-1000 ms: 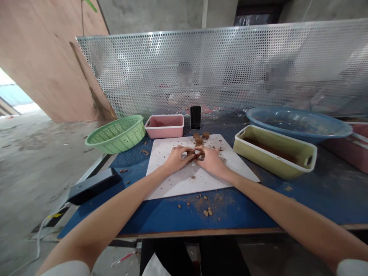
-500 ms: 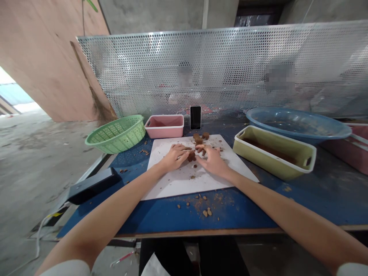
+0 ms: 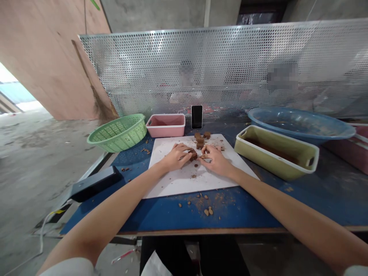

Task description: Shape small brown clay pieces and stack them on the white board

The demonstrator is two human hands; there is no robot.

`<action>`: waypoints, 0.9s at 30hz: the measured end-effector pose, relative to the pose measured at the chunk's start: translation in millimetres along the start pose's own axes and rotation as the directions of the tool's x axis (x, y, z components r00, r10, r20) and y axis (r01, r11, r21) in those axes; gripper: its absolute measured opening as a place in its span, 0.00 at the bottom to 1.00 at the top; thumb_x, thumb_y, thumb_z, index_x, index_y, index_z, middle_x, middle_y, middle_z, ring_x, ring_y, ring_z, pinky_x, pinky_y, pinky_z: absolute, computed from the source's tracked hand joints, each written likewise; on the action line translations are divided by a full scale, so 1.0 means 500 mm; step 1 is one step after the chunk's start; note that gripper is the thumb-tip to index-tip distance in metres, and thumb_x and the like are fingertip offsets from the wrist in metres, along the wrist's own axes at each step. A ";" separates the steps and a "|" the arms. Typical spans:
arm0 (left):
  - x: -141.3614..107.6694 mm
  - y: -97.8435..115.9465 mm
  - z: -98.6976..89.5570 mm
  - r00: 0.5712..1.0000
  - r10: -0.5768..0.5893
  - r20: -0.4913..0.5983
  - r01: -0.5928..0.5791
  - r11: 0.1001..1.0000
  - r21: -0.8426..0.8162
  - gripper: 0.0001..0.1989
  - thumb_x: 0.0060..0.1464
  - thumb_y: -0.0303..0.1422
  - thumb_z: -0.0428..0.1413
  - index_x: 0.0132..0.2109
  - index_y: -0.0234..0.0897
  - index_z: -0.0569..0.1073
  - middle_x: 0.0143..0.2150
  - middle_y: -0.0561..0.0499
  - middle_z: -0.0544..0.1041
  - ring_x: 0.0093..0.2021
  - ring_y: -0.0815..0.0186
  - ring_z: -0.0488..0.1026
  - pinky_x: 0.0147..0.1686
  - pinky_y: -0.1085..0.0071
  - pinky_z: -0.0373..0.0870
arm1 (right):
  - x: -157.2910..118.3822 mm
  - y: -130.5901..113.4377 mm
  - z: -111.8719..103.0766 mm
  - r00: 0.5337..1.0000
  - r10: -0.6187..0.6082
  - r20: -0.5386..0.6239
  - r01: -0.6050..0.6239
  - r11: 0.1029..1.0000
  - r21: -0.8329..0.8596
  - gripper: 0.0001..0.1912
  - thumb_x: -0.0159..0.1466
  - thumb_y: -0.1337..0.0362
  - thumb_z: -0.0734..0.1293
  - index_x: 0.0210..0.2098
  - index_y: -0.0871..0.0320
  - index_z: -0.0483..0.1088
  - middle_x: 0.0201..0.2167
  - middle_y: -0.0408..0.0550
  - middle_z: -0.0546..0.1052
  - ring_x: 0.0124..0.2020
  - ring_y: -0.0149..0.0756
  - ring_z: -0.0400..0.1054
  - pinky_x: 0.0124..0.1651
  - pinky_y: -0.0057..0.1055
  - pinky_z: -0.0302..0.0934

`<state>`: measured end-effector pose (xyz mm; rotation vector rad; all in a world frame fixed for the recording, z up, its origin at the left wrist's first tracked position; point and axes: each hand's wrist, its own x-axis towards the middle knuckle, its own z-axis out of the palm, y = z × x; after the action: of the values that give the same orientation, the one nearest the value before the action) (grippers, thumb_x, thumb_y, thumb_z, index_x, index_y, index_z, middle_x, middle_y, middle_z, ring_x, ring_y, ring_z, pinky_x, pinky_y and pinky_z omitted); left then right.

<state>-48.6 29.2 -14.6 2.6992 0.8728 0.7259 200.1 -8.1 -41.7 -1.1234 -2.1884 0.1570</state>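
My left hand (image 3: 176,157) is over the white board, its thumb and fingers closed round the side of a dark brown lump (image 3: 193,154). Just right of it, my right hand (image 3: 216,161) pinches a small brown piece (image 3: 204,156) between thumb and fingertips. The two hands are close together but apart. Behind them more brown blocks (image 3: 200,142) are grouped at the far edge of the white board (image 3: 169,188). Small crumbs lie scattered around the hands. What the brown material is I cannot make out.
A green basket (image 3: 117,134) and pink bin (image 3: 166,132) stand back left, a phone (image 3: 197,117) upright behind the board. On the right are an olive bin (image 3: 273,161) and a blue basin (image 3: 301,132). A dark box (image 3: 96,184) sits at the left edge. Perforated metal (image 3: 224,69) rises behind.
My right hand's fingers have drawn together on a small piece and shifted slightly right, away from the lump. My left hand stays at the lump. The whole view has shifted slightly.
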 end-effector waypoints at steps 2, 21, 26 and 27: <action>0.001 0.003 -0.001 1.000 -0.011 -0.003 0.010 1.000 -0.015 0.22 0.73 0.40 0.45 0.52 0.43 0.84 0.59 0.44 0.83 0.60 0.52 0.73 0.66 0.49 0.61 | -0.001 -0.001 -0.002 0.999 0.005 -0.037 -0.004 1.000 0.010 0.14 0.72 0.58 0.67 0.32 0.53 0.79 0.44 0.51 0.75 0.48 0.45 0.69 0.59 0.52 0.53; 0.009 -0.022 0.017 0.986 -0.165 -0.035 0.151 0.954 -0.261 0.26 0.73 0.45 0.42 0.54 0.41 0.83 0.53 0.45 0.85 0.55 0.56 0.80 0.65 0.55 0.70 | -0.001 -0.039 0.002 0.996 -0.083 0.037 0.082 0.996 0.018 0.13 0.74 0.61 0.66 0.37 0.52 0.82 0.44 0.51 0.73 0.50 0.44 0.67 0.59 0.51 0.55; 0.013 -0.030 0.030 0.966 -0.254 -0.055 0.215 0.900 -0.380 0.23 0.65 0.41 0.57 0.64 0.40 0.76 0.60 0.44 0.82 0.60 0.58 0.79 0.64 0.60 0.72 | 0.002 -0.040 0.004 0.997 -0.060 0.050 0.062 0.998 -0.028 0.13 0.74 0.60 0.65 0.38 0.51 0.82 0.44 0.52 0.74 0.52 0.47 0.67 0.60 0.51 0.55; 0.013 -0.031 0.032 0.964 -0.263 -0.044 0.223 0.886 -0.405 0.24 0.65 0.40 0.58 0.64 0.40 0.76 0.59 0.44 0.83 0.59 0.58 0.80 0.64 0.59 0.73 | 0.002 -0.039 0.005 0.997 -0.058 0.052 0.060 0.998 -0.035 0.13 0.74 0.59 0.65 0.38 0.50 0.82 0.44 0.52 0.74 0.52 0.47 0.67 0.60 0.50 0.55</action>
<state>-43.6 44.8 -31.2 2.1662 0.9464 0.8757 185.2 -19.1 -35.6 -1.0843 -2.2755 0.1215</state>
